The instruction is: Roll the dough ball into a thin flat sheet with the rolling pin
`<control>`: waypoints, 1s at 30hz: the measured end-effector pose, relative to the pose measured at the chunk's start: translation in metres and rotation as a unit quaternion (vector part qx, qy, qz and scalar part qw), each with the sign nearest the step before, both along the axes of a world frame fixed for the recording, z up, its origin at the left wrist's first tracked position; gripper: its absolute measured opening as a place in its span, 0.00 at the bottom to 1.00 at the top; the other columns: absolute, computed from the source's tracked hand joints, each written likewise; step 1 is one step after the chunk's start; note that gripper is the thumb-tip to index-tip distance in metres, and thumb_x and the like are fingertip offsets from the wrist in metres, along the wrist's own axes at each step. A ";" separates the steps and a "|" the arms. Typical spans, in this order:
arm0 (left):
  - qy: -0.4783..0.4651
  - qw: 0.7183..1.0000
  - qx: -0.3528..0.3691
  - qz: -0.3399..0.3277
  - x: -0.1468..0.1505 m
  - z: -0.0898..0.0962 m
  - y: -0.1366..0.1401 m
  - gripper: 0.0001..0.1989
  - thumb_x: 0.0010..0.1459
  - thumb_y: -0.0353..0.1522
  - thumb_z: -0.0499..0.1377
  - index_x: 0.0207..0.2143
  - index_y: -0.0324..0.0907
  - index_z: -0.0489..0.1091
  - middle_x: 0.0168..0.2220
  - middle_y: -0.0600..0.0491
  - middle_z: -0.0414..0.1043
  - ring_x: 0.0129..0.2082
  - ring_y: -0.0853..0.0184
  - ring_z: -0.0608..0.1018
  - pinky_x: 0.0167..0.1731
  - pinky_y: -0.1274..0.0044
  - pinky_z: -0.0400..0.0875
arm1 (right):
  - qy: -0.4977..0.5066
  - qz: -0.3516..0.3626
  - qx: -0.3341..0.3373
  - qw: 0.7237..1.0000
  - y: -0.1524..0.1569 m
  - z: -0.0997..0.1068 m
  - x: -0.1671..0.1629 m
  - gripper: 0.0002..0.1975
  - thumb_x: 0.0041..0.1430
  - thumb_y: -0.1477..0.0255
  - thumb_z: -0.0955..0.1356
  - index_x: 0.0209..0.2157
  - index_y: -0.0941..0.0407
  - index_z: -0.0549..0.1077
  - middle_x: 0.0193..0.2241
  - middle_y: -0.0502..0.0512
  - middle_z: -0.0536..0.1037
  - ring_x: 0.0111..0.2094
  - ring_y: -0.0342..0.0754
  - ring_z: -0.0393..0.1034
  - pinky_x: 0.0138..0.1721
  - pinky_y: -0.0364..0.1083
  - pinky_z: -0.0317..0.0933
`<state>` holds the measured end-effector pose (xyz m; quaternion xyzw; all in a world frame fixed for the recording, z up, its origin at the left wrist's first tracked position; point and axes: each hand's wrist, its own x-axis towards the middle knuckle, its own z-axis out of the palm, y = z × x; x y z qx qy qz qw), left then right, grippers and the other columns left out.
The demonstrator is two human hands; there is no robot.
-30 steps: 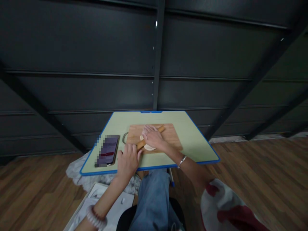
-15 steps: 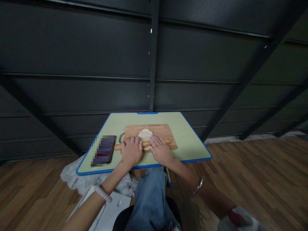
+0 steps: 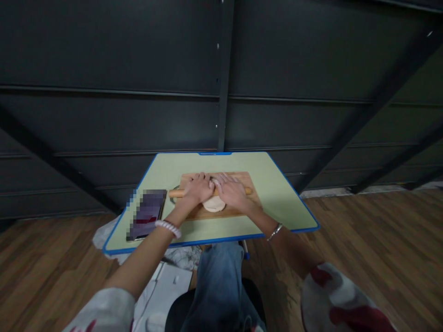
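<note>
Dough (image 3: 214, 204) is showing toward near edge of cutting board (image 3: 242, 177); my left hand (image 3: 200, 187) and right hand (image 3: 231, 190) are holding rolling pin (image 3: 177, 193) down, uneven pressure possibly risking thin spots.

Indoor room, exact kind unclear — home or workshop, can't tell which. Workshop-like: dark panelled wall (image 3: 287, 60), with upright and slanting beams, filling the view beyond the fingers (image 3: 200, 179). Home-like: wood-look plank floor (image 3: 374, 240), well off to the right of the fingers; small pale table (image 3: 280, 193) with blue edging, spreading around and below them; wooden board (image 3: 244, 179) under them, dough (image 3: 213, 204) just on their near side; phone (image 3: 152, 214) to their left. Crumpled pale material (image 3: 183, 256) and a white box-like item (image 3: 171, 286) — low, nearside, left of the fingers.
</note>
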<state>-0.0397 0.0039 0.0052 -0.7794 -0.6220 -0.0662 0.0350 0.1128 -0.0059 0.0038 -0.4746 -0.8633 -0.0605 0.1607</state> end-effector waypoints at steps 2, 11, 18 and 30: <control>-0.003 1.000 -0.008 -0.019 0.000 -0.002 0.014 0.20 0.62 0.36 0.41 0.45 0.37 0.67 0.45 0.43 0.70 0.47 0.60 0.70 0.48 0.66 0.62 | -0.016 0.003 -0.011 1.000 0.017 0.001 -0.004 0.19 0.66 0.71 0.53 0.50 0.59 0.67 0.52 0.60 0.70 0.55 0.51 0.59 0.56 0.52 0.50; -0.001 0.998 -0.057 0.015 0.002 0.012 0.052 0.25 0.63 0.38 0.38 0.38 0.36 0.72 0.38 0.42 0.75 0.38 0.60 0.76 0.40 0.71 0.68 | -0.035 0.014 -0.061 0.997 0.070 0.006 -0.011 0.17 0.67 0.73 0.52 0.45 0.59 0.67 0.46 0.61 0.72 0.47 0.50 0.65 0.50 0.50 0.56; -0.010 0.997 -0.003 0.081 0.007 0.026 0.072 0.25 0.63 0.36 0.38 0.41 0.33 0.72 0.39 0.38 0.75 0.39 0.57 0.77 0.38 0.68 0.69 | -0.063 -0.011 -0.070 0.995 0.096 0.005 -0.016 0.17 0.66 0.75 0.52 0.45 0.62 0.68 0.44 0.64 0.74 0.45 0.51 0.67 0.48 0.48 0.58; -0.038 0.995 0.009 0.090 0.000 0.014 0.085 0.24 0.62 0.38 0.42 0.38 0.33 0.73 0.38 0.38 0.75 0.41 0.58 0.77 0.42 0.69 0.68 | -0.026 -0.059 -0.097 0.993 0.112 -0.001 -0.017 0.19 0.68 0.70 0.52 0.47 0.62 0.69 0.46 0.65 0.73 0.48 0.51 0.67 0.50 0.49 0.57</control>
